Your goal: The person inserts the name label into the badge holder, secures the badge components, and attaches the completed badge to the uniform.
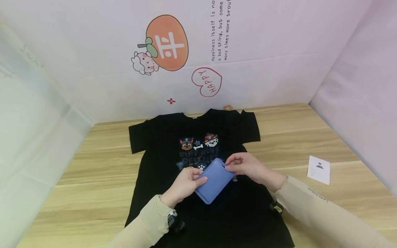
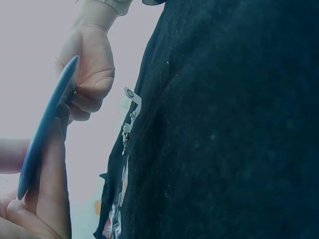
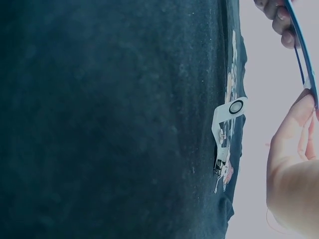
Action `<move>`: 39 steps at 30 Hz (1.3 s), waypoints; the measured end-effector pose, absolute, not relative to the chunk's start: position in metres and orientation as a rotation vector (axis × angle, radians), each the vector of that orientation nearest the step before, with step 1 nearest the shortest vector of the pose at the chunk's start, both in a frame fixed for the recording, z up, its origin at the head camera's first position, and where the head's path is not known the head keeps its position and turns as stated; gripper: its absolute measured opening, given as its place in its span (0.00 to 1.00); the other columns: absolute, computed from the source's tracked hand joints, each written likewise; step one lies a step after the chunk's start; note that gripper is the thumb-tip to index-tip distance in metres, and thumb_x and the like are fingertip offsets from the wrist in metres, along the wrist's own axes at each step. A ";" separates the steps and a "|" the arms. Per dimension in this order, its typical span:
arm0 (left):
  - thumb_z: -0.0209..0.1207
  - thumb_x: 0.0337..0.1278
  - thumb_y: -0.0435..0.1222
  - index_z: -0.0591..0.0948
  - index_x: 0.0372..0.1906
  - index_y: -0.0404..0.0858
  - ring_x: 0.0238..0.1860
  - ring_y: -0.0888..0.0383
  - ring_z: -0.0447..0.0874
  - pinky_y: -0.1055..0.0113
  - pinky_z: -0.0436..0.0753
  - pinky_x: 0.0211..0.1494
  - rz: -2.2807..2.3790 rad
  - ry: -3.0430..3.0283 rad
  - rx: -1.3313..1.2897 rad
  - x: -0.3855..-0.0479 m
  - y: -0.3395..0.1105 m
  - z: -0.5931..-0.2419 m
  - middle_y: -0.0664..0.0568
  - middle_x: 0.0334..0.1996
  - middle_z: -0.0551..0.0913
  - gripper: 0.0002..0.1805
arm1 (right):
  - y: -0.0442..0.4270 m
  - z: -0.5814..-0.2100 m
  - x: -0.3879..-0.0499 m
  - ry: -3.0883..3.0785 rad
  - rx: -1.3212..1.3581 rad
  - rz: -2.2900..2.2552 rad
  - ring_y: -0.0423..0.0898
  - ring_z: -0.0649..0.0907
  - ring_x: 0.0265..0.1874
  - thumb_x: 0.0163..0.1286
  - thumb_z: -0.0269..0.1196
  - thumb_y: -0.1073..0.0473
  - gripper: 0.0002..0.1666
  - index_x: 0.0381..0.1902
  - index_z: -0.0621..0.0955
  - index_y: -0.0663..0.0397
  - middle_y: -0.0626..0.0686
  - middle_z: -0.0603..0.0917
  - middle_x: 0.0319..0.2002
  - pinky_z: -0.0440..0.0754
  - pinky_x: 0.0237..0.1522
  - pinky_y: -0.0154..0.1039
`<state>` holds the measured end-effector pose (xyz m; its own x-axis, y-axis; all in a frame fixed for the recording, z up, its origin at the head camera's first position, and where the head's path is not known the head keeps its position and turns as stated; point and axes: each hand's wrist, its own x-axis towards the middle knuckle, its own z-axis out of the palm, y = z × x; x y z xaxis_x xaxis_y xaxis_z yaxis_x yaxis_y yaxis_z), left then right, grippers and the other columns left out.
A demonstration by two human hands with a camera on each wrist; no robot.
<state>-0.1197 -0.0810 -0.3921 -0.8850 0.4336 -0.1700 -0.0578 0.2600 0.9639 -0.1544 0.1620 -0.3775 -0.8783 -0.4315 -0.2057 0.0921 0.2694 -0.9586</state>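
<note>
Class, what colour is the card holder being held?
The card holder is blue, clearest in the head view.

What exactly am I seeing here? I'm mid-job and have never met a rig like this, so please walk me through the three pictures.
There is no machine: these are a person's bare left hand and right hand. The widest picture is taken from the head, looking forward and down. The other two are taken from the wrists, so the black shirt looks like a dark wall: on the right in the left wrist's view, on the left in the right wrist's.

The shirt lies spread on a wooden table, with a white card to its right. The wrist views also show a small clip at the shirt.

Both hands hold a flat blue holder: the left at its side, the right pinching the slotted end.
</note>
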 end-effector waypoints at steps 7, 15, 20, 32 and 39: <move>0.54 0.65 0.31 0.79 0.44 0.25 0.34 0.53 0.87 0.61 0.85 0.39 1.665 2.147 0.336 -0.120 -0.080 -0.390 0.35 0.35 0.86 0.11 | 0.163 -0.375 -0.154 2.101 -0.316 -1.659 0.43 0.81 0.34 0.67 0.60 0.62 0.12 0.41 0.76 0.68 0.48 0.83 0.31 0.82 0.44 0.41; 0.54 0.65 0.31 0.79 0.44 0.26 0.34 0.53 0.87 0.62 0.85 0.39 1.651 2.164 0.326 -0.121 -0.080 -0.390 0.36 0.35 0.86 0.11 | 0.164 -0.373 -0.153 2.072 -0.311 -1.674 0.43 0.81 0.35 0.67 0.60 0.62 0.12 0.42 0.76 0.68 0.48 0.84 0.32 0.82 0.44 0.39; 0.54 0.65 0.31 0.79 0.44 0.26 0.34 0.53 0.87 0.62 0.85 0.39 1.637 2.187 0.330 -0.121 -0.080 -0.392 0.37 0.34 0.86 0.11 | 0.165 -0.375 -0.153 2.055 -0.320 -1.679 0.43 0.82 0.35 0.68 0.59 0.62 0.13 0.43 0.75 0.69 0.49 0.84 0.33 0.83 0.44 0.40; 0.55 0.64 0.33 0.79 0.40 0.27 0.26 0.61 0.85 0.67 0.83 0.32 1.661 2.162 0.314 -0.120 -0.079 -0.394 0.37 0.31 0.87 0.10 | 0.168 -0.376 -0.153 2.000 -0.376 -1.698 0.43 0.83 0.35 0.69 0.58 0.62 0.15 0.45 0.73 0.72 0.50 0.84 0.34 0.83 0.45 0.41; 0.56 0.64 0.33 0.80 0.38 0.26 0.25 0.62 0.84 0.67 0.83 0.28 1.662 2.168 0.313 -0.120 -0.078 -0.394 0.37 0.31 0.87 0.11 | 0.169 -0.377 -0.153 1.966 -0.386 -1.712 0.43 0.82 0.34 0.69 0.57 0.62 0.14 0.44 0.73 0.71 0.50 0.84 0.34 0.84 0.43 0.41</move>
<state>-0.1203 -0.0784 -0.3935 -0.8992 0.4035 -0.1692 -0.0585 0.2723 0.9604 -0.1528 0.1685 -0.3772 -0.8343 -0.5200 -0.1832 0.1098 0.1688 -0.9795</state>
